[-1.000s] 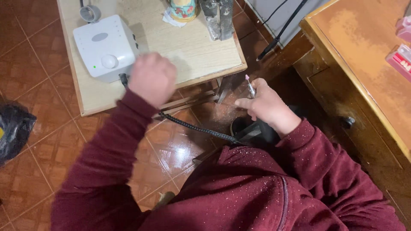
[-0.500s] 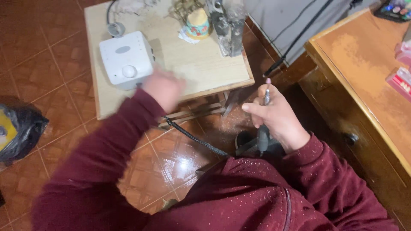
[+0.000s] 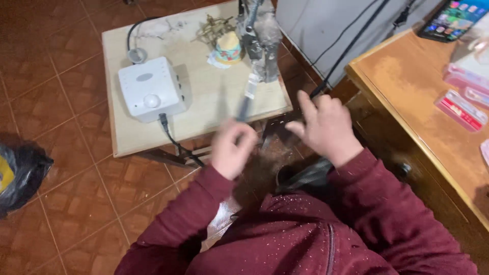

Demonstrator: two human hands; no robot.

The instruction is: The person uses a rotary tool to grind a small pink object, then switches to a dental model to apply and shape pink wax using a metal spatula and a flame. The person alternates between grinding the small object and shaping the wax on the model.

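My left hand [image 3: 232,148] is closed around a slim dark pen-shaped handpiece [image 3: 245,103], blurred by motion, which points up over the front edge of the small beige table [image 3: 214,97]. My right hand [image 3: 323,127] hovers just to its right with fingers apart and nothing in it. A white control box [image 3: 150,89] with a round knob sits on the left of the table. A black cable [image 3: 175,142] runs from its front down toward my lap.
At the back of the table stand a small painted figurine [image 3: 228,48] and a plastic-wrapped object [image 3: 261,35]. A wooden desk [image 3: 407,97] on the right carries a phone [image 3: 453,18] and pink packets [image 3: 461,109]. A black bag [image 3: 20,173] lies on the tiled floor, left.
The handpiece was in my right hand and is now in my left. My left hand came off the control box toward the middle, and the view shifted left and down.
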